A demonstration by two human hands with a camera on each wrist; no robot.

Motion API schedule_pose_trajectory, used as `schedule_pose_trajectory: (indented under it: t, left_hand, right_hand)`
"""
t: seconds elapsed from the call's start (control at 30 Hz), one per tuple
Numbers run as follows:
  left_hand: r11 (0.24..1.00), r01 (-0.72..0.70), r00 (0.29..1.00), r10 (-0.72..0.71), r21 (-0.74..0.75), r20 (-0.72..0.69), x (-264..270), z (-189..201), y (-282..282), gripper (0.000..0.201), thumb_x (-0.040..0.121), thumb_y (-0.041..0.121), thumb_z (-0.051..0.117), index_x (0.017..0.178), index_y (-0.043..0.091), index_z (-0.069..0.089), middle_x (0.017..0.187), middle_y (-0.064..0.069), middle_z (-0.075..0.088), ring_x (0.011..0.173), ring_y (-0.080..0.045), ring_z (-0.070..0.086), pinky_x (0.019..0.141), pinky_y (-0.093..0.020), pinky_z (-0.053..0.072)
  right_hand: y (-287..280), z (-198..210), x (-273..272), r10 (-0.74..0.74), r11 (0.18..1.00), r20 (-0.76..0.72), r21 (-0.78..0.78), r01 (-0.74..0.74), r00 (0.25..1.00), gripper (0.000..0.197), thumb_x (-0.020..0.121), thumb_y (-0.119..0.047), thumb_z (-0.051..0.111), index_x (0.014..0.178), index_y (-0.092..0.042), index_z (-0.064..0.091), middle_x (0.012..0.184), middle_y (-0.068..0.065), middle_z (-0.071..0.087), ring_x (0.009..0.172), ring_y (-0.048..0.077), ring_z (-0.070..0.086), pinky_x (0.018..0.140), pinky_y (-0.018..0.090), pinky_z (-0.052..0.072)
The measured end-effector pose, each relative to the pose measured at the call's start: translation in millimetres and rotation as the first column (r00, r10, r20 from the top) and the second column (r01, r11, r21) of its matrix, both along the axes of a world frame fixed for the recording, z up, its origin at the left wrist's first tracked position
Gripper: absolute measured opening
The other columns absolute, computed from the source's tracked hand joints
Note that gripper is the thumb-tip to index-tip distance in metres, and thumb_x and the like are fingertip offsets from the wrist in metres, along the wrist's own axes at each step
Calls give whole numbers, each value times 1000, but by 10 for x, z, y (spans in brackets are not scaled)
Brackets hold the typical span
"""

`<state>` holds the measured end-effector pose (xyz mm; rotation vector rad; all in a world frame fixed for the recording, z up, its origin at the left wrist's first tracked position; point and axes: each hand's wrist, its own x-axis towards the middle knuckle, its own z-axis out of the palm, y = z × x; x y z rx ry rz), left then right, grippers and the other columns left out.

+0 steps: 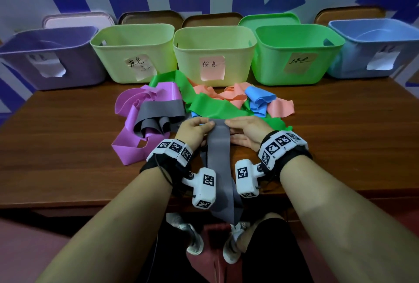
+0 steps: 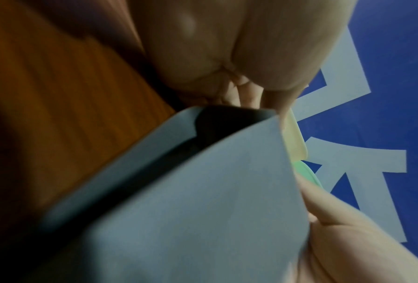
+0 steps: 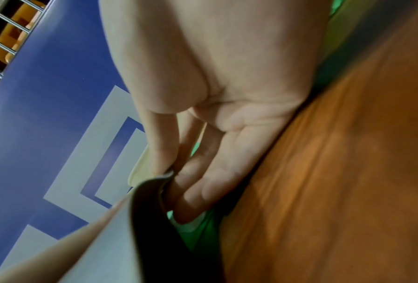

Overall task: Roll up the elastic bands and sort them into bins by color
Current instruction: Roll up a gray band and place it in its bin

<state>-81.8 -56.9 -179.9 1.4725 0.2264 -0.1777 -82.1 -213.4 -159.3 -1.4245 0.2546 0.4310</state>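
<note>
1. Here, far left of the left hand (image 1: 194, 129), a purple bin (image 1: 52, 58) stands at the back of the table (image 1: 68, 146), with a light green bin (image 1: 133, 51) beside it.
2. Just left of that hand lies a purple band (image 1: 131, 146), tangled with a second grey band (image 1: 158, 110).
3. The left hand pinches the top left edge of the grey band (image 1: 218, 158), thumb and fingers curled onto it; in the left wrist view the band (image 2: 203, 201) fills the lower frame below the palm (image 2: 227, 47).
4. Between the hands, the grey band runs toward the person and hangs over the table's near edge.
5. Beyond the hands lie a green band (image 1: 213, 108), pink band (image 1: 226, 94) and blue band (image 1: 258, 99) in a loose heap, with a yellow bin (image 1: 213, 42) behind.
6. The right hand (image 1: 246, 127) grips the band's top right edge; the right wrist view shows the thumb over the fold and fingers (image 3: 203, 183) under it.
7. Right of that hand, at the back, stand a green bin (image 1: 297, 42) and a blue bin (image 1: 374, 40).
</note>
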Motion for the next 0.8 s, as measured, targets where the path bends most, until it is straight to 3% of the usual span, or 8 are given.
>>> schedule_pose_trajectory:
  t: [0.13,0.23,0.3,0.4,0.53,0.63,0.8]
  left_hand:
    - [1000,-6,999,5,21,43,-18,3,-1,7,89,8,63,84,7,68,47,4,59,34,-4,46,38,-14,37]
    - [1000,5,998,-6,28,62,-21,-26,17,12,88,7,65,79,12,71,63,-9,63,51,-16,49,50,-20,40]
    - [1000,12,998,-14,26,65,-28,-29,20,12,87,6,65,79,11,71,65,-8,65,59,-19,50,53,-22,43]
    - [999,22,997,-25,45,66,-20,-23,8,14,88,6,64,77,12,70,64,-2,66,62,-17,54,54,-21,46]
    - [998,20,998,-23,52,55,-23,-16,-10,18,88,15,66,71,13,70,72,-14,60,62,-21,49,53,-23,42]
    - [999,22,999,-23,40,26,-27,-5,-15,14,87,6,66,74,12,69,63,-5,64,59,-17,53,52,-20,46]
    - [999,44,999,-44,33,10,-16,-18,17,11,85,0,65,84,11,67,73,-6,65,60,-13,59,58,-19,50]
  right_hand:
    - [-1,-22,2,0,1000,-2,16,0,1000,16,88,-11,65,104,-7,65,91,11,70,84,21,68,85,31,55]
    - [22,-7,-20,24,1000,8,-11,-24,1000,15,90,-20,64,100,-9,67,87,9,71,81,20,68,86,31,54]
    - [36,4,-26,26,999,14,-28,-25,1000,15,91,-23,63,96,-10,67,81,9,70,77,19,67,84,30,54]
    - [34,2,-18,20,999,7,-25,-20,1000,12,92,-18,61,96,-7,65,79,8,68,72,17,66,77,26,55]
    - [27,-7,-9,-2,1000,-7,-6,2,1000,4,90,-11,63,92,-9,65,85,5,68,77,15,65,74,24,55]
    - [8,-29,5,-11,1000,6,-5,11,1000,7,86,-5,65,90,-10,68,90,6,69,85,18,66,73,25,57]
    - [31,-18,-6,28,999,1,-30,-28,1000,5,88,-7,64,91,-9,67,90,5,69,82,16,66,66,20,55]
